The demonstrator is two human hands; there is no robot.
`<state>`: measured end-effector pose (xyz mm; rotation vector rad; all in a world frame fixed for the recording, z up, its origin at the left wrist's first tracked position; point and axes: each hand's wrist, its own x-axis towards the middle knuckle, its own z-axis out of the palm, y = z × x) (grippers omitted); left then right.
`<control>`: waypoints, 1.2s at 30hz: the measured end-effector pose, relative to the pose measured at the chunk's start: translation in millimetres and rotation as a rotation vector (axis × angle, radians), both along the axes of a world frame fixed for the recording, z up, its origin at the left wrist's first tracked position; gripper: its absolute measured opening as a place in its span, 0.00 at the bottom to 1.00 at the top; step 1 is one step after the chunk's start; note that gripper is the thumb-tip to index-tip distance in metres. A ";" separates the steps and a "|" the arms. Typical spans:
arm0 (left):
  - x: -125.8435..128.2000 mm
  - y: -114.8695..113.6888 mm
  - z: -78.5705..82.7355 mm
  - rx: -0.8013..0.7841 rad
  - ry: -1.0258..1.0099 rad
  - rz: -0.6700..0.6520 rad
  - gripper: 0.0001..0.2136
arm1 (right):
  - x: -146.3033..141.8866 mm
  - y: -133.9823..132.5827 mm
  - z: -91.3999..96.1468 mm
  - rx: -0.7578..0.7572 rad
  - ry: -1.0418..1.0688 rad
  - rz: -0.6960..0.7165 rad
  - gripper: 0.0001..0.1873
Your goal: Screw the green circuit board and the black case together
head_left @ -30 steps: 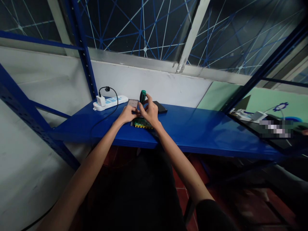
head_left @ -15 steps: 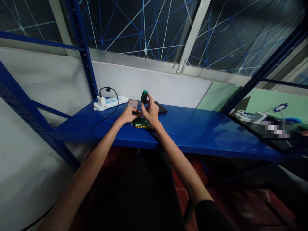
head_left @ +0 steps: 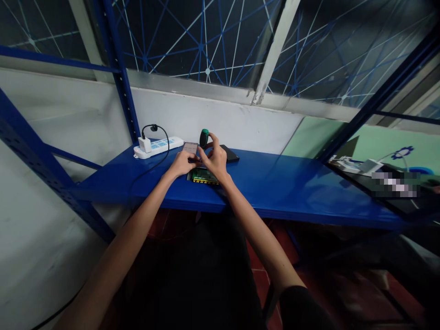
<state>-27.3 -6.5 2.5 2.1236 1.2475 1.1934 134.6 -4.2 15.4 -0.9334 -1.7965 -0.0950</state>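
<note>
My right hand [head_left: 216, 161] grips a screwdriver with a green handle [head_left: 204, 137], held upright over a green circuit board [head_left: 202, 176] that lies on the blue shelf [head_left: 275, 183]. My left hand [head_left: 181, 163] rests on the board's left edge, its fingers curled at the spot where the screwdriver tip meets the board. The tip itself is hidden behind my fingers. A phone with a lit screen [head_left: 190, 147] lies just behind my left hand.
A white power strip [head_left: 158, 145] with a plugged charger and black cable sits at the shelf's back left. A dark flat device [head_left: 229, 153] lies behind my right hand. Blue rack uprights [head_left: 118, 73] frame the shelf. Another bench with items [head_left: 371, 167] stands at right.
The screwdriver handle has shifted slightly left and my right-hand fingers have turned around it. My left hand stays put.
</note>
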 end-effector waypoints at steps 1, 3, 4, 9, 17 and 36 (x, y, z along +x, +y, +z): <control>0.1 0.1 0.1 -0.005 -0.001 -0.002 0.12 | 0.0 -0.4 0.2 0.002 0.000 0.003 0.31; 0.2 0.6 0.2 -0.012 0.001 -0.007 0.12 | 0.0 -1.2 0.6 0.001 0.000 0.012 0.30; 0.2 0.8 0.2 -0.012 0.002 -0.012 0.12 | 0.0 -1.5 0.8 0.000 0.002 0.014 0.30; 0.2 0.5 1.1 0.006 0.001 -0.052 0.11 | -0.4 -3.2 1.3 -0.009 0.020 0.021 0.31; -0.7 1.6 -0.7 0.002 0.002 -0.064 0.11 | -0.6 -2.4 0.6 -0.001 0.001 -0.002 0.33; 1.1 -3.1 3.2 0.001 0.056 -0.009 0.11 | -0.9 -3.1 0.4 -0.033 -0.002 -0.017 0.34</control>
